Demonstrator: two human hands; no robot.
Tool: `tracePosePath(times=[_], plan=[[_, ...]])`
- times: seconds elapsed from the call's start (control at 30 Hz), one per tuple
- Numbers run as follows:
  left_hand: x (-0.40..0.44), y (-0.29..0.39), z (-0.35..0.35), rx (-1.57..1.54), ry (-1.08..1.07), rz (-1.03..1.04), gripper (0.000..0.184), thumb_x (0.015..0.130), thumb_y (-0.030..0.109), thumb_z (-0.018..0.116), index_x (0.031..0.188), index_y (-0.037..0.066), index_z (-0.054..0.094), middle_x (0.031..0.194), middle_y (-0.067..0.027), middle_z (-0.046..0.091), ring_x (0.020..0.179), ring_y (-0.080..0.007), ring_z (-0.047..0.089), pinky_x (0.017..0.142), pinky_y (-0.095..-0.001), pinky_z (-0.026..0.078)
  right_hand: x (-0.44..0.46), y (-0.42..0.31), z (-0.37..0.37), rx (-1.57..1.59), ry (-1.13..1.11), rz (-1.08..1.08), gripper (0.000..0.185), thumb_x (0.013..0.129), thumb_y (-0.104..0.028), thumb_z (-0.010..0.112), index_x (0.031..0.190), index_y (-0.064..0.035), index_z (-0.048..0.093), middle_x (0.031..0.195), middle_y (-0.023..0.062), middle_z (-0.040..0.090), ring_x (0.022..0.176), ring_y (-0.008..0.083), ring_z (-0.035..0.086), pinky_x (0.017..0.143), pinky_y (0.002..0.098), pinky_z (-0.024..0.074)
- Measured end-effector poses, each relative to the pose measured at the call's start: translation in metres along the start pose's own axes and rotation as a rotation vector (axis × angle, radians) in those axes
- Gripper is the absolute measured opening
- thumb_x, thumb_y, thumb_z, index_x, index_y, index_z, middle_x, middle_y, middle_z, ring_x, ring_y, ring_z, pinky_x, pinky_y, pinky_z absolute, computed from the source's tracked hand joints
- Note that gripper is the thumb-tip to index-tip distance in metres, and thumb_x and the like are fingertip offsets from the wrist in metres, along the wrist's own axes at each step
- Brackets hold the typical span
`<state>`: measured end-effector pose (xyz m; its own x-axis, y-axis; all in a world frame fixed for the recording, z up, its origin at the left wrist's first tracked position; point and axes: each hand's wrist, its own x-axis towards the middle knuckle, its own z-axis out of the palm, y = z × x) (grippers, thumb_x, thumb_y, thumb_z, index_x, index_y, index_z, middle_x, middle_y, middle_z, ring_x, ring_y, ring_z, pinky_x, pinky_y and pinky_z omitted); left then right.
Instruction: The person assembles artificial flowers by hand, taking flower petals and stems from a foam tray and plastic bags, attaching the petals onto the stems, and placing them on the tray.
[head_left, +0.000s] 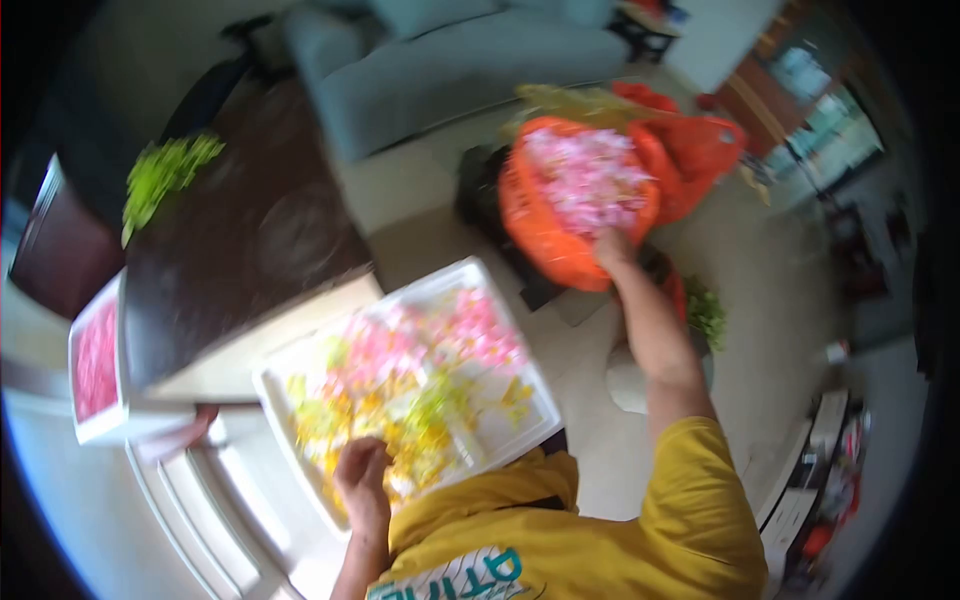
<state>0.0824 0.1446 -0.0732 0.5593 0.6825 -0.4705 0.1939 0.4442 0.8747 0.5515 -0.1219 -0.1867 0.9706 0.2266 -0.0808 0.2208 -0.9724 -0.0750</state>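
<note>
A white foam tray [470, 275] lies tilted in front of my body. Pink petal-like pieces [385, 350] fill its far part, with yellow and green ones [400, 440] in the near part. Over the tray's near left side is my left hand [362, 472], its fingers curled; whatever they may hold is hidden. My right arm stretches out to an orange plastic bag [560, 262] full of loose pink and white pieces [590, 185]. At the near edge of that heap, my right hand [612, 248] reaches in, fingers hidden and blurred.
A dark table [290, 215] stands beyond the tray, with bright green pieces [165, 180] on its far left. A white box [98, 365] of pink material sits at the left. Behind are a grey-blue sofa [480, 70] and a potted plant [705, 318] near my right arm.
</note>
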Motion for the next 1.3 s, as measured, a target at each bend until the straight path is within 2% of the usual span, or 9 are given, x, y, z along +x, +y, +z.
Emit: tracePosePath(times=[0.17,0.3,0.37,0.43,0.53,0.6,1.0,1.13,1.3], plan=[[0.011,-0.012,-0.030,0.265,-0.042,0.157,0.011,0.077,-0.005,0.054,0.085,0.000,0.059,0.080,-0.0044,0.057,0.064,-0.0133,0.051,0.061,-0.0232,0.045,0.001,0.007,-0.009,-0.066,-0.009,-0.139,0.016,0.071,-0.010,0.050,0.077,-0.0013,0.062,0.076,0.0187,0.061,0.065,0.0364,0.054,0.062,0.0423,0.0452],[0.029,-0.011,-0.046,0.533,0.025,0.354,0.011,0.076,-0.005,0.056,0.085,0.000,0.058,0.079,-0.0051,0.058,0.063,-0.0141,0.051,0.060,-0.0233,0.045,-0.014,0.002,-0.046,0.027,0.129,-0.310,0.029,0.079,-0.011,0.049,0.107,-0.0035,0.056,0.086,0.0203,0.061,0.073,0.0404,0.055,0.066,0.0427,0.0450],[0.039,-0.009,-0.046,0.656,0.077,0.464,0.011,0.075,-0.005,0.057,0.085,0.000,0.058,0.079,-0.0057,0.058,0.062,-0.0149,0.051,0.059,-0.0238,0.044,-0.023,-0.004,-0.062,-0.106,-0.016,-0.137,0.041,0.081,-0.009,0.047,0.122,-0.0050,0.048,0.100,0.0191,0.060,0.083,0.0381,0.056,0.071,0.0416,0.0462],[0.048,-0.008,-0.038,0.668,0.051,0.485,0.012,0.075,-0.005,0.057,0.085,0.000,0.058,0.079,-0.0061,0.058,0.062,-0.0155,0.051,0.058,-0.0244,0.044,-0.035,0.000,-0.055,-0.040,0.335,-0.363,0.041,0.080,-0.007,0.049,0.121,-0.0040,0.048,0.118,0.0176,0.052,0.098,0.0360,0.054,0.081,0.0378,0.0457],[0.064,-0.007,-0.013,0.705,-0.005,0.565,0.012,0.074,-0.003,0.059,0.085,0.000,0.058,0.078,-0.0072,0.058,0.060,-0.0172,0.052,0.056,-0.0262,0.044,-0.079,-0.049,-0.071,0.128,0.497,-0.481,0.039,0.079,-0.004,0.051,0.119,-0.0025,0.050,0.125,0.0149,0.047,0.106,0.0345,0.051,0.088,0.0356,0.0437],[0.077,-0.011,0.007,0.793,-0.027,0.652,0.010,0.075,0.004,0.059,0.085,0.006,0.057,0.081,-0.0092,0.059,0.059,-0.0255,0.054,0.052,-0.0323,0.044,-0.119,-0.093,-0.074,0.300,0.442,-0.566,0.034,0.078,-0.001,0.053,0.111,-0.0008,0.054,0.122,0.0149,0.050,0.107,0.0320,0.051,0.088,0.0351,0.0436],[0.124,0.003,0.068,1.125,0.082,0.834,0.014,0.078,0.018,0.060,0.084,0.006,0.056,0.080,-0.0113,0.059,0.069,-0.0289,0.057,0.057,-0.0348,0.047,-0.303,-0.234,-0.048,0.860,0.066,-0.773,0.021,0.078,0.001,0.053,0.098,0.0008,0.059,0.108,0.0125,0.055,0.092,0.0247,0.055,0.080,0.0315,0.0448],[0.122,0.004,0.021,0.982,0.127,0.928,0.009,0.075,0.006,0.059,0.084,0.004,0.057,0.082,-0.0103,0.058,0.071,-0.0271,0.055,0.062,-0.0349,0.046,-0.312,-0.230,-0.046,0.882,-0.005,-0.766,0.021,0.077,0.002,0.052,0.098,0.0009,0.059,0.108,0.0126,0.055,0.092,0.0247,0.054,0.080,0.0309,0.0445],[0.125,0.007,-0.072,0.889,0.286,0.705,0.017,0.074,-0.003,0.054,0.086,0.006,0.062,0.087,-0.0090,0.059,0.071,-0.0241,0.055,0.063,-0.0336,0.046,-0.310,-0.217,-0.044,0.865,-0.065,-0.717,0.021,0.077,0.002,0.052,0.098,0.0009,0.059,0.108,0.0125,0.055,0.091,0.0243,0.054,0.079,0.0303,0.0443]])
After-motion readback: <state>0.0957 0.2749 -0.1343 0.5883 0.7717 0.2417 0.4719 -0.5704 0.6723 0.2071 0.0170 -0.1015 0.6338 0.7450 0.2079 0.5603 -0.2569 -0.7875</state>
